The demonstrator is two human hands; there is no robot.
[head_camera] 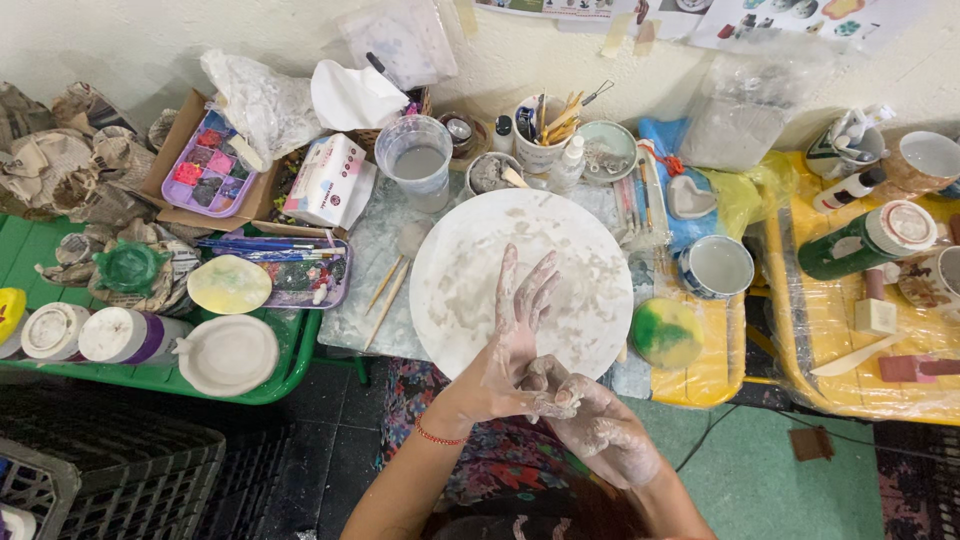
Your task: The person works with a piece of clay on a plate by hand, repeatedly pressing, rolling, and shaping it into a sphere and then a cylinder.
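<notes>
Cluttered craft table against a white wall — over the round white board (520,285) my left hand (515,340) points fingers spread away from me, right hand (600,430) curled rubbing its palm.

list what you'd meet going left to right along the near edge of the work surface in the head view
white-capped jars → shallow white dish → left hand rubbing against right hand before the round white board → green and yellow sponge → white wooden tool
</notes>
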